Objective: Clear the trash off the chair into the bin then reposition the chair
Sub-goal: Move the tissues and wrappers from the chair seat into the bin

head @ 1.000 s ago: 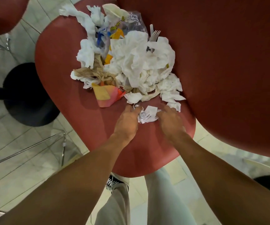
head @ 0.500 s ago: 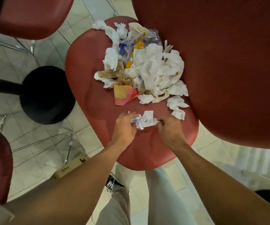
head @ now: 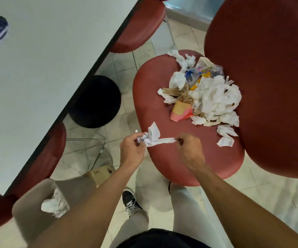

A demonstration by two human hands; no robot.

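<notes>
I have both hands up in front of me over the near edge of the red chair seat [head: 162, 108]. My left hand [head: 133, 151] grips a crumpled white paper scrap [head: 151, 137] at its bunched end, and my right hand [head: 189, 151] pinches the other end, so the paper is stretched into a twisted strip between them — held above the seat, not lying on it.

The rest of the trash pile [head: 207, 93] sits toward the far right part of the seat, against the chair's backrest [head: 263, 77]: white napkins, brown paper, a pink-and-yellow wrapper [head: 180, 112] at its near edge, and clear plastic packaging at the far edge. Two loose napkin pieces [head: 225, 136] lie near the seat's right edge.

The beige bin [head: 28, 208] stands on the floor at my lower left — a white tissue is inside it.
</notes>
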